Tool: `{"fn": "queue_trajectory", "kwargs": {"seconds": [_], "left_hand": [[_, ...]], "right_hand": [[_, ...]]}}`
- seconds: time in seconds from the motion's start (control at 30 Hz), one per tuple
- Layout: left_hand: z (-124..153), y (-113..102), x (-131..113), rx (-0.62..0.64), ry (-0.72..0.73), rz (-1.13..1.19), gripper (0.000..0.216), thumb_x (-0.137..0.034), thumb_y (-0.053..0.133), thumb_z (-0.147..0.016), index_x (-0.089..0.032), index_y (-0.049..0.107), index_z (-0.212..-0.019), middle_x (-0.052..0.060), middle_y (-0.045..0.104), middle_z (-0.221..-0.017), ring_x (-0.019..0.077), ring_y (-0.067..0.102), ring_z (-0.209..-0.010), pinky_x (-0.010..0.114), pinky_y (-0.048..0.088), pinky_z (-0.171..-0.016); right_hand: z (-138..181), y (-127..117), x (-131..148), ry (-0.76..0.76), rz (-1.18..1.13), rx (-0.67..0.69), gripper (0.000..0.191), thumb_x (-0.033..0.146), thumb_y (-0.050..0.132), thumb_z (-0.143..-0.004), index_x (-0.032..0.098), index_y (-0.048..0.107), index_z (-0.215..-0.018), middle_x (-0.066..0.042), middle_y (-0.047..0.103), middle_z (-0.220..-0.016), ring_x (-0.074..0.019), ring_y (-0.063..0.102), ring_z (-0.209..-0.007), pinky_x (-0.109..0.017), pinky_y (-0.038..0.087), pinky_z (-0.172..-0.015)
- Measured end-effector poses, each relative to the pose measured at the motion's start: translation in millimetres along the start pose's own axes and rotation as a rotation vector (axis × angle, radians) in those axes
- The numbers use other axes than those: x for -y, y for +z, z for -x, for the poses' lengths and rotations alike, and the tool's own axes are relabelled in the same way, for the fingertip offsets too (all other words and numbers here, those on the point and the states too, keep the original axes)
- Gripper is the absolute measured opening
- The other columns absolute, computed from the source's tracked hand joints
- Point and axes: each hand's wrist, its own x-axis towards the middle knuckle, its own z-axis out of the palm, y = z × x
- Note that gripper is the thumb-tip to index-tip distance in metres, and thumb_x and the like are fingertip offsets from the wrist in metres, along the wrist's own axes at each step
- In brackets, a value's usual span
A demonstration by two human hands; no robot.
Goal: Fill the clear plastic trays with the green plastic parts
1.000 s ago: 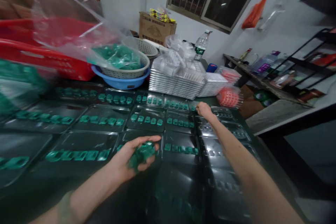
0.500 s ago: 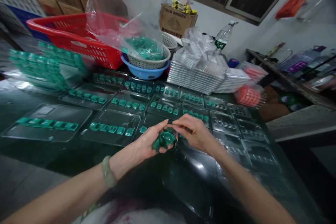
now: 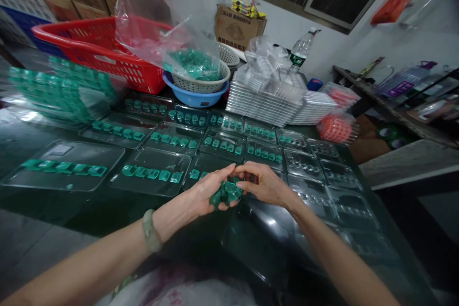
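Note:
In my left hand (image 3: 208, 191) lies a small heap of green translucent plastic pieces (image 3: 228, 193), the fingers curled under them. My right hand (image 3: 263, 182) reaches in from the right, its fingertips bent down onto the heap; whether a single piece is pinched there is hard to see. Both hands hover over the near row of clear plastic trays. One such tray (image 3: 150, 157) to the left carries a line of green pieces (image 3: 152, 173). Farther right, a clear tray (image 3: 342, 175) has bare moulded hollows.
A red basket (image 3: 103, 55) stands at the back left beside stacked green-filled trays (image 3: 46, 93). Behind the rows are a blue basin (image 3: 197, 98) under a grey colander with bagged green pieces, a stack of clear trays (image 3: 263, 100) and a water bottle (image 3: 301, 50).
My right fingers have dipped from the left thumb's tip down into the green pieces. The left hand stays nearly in place, still holding the heap.

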Motion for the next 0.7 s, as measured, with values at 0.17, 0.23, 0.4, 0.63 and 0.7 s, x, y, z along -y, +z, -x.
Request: {"fn": "queue_trajectory", "kwargs": {"seconds": [0.17,0.23,0.4,0.63,0.7], "left_hand": [[-2,2,-1,0.013,-0.014,-0.009,0.044,-0.055,0.048,-0.069,-0.012,0.053,-0.079,0.005,0.055,-0.056,0.0128,0.051,-0.044,0.018,0.027,-0.033],[-2,2,-1,0.032,-0.014,-0.01,0.044,-0.055,0.047,-0.069,-0.013,0.054,-0.08,0.005,0.055,-0.058,0.0126,0.051,-0.044,0.018,0.027,-0.033],[-4,-2,1,-0.013,0.069,-0.023,0.037,-0.047,0.051,-0.07,-0.014,0.054,-0.087,0.006,0.058,-0.072,0.0101,0.05,-0.043,0.017,0.025,-0.031],[3,7,1,-0.109,0.322,-0.135,0.028,-0.036,0.058,-0.068,-0.016,0.057,-0.087,0.002,0.055,-0.072,0.0063,0.047,-0.041,0.016,0.023,-0.031],[4,13,2,-0.099,0.305,-0.16,0.027,-0.036,0.059,-0.067,-0.014,0.058,-0.083,0.002,0.055,-0.07,0.0058,0.046,-0.039,0.016,0.022,-0.031]], "right_hand": [[1,-3,-4,0.008,-0.09,0.027,0.024,0.015,0.054,-0.072,0.023,0.061,-0.094,0.001,0.053,-0.076,-0.0094,0.051,-0.064,-0.022,0.04,-0.059],[1,-3,-8,0.048,-0.169,0.031,0.023,0.016,0.052,-0.074,0.022,0.06,-0.094,0.001,0.053,-0.076,-0.0084,0.052,-0.06,-0.022,0.041,-0.058],[5,1,-20,0.168,-0.469,-0.074,0.025,0.024,0.056,-0.072,0.019,0.056,-0.096,0.0,0.056,-0.075,-0.0096,0.054,-0.062,-0.021,0.042,-0.054],[12,1,-24,0.264,-0.555,-0.206,0.019,0.031,0.06,-0.068,0.017,0.056,-0.082,0.002,0.053,-0.065,-0.0069,0.048,-0.051,-0.018,0.038,-0.043],[13,2,-22,0.253,-0.542,-0.199,0.019,0.032,0.059,-0.069,0.017,0.058,-0.081,0.002,0.054,-0.064,-0.0066,0.047,-0.05,-0.018,0.037,-0.043]]}}
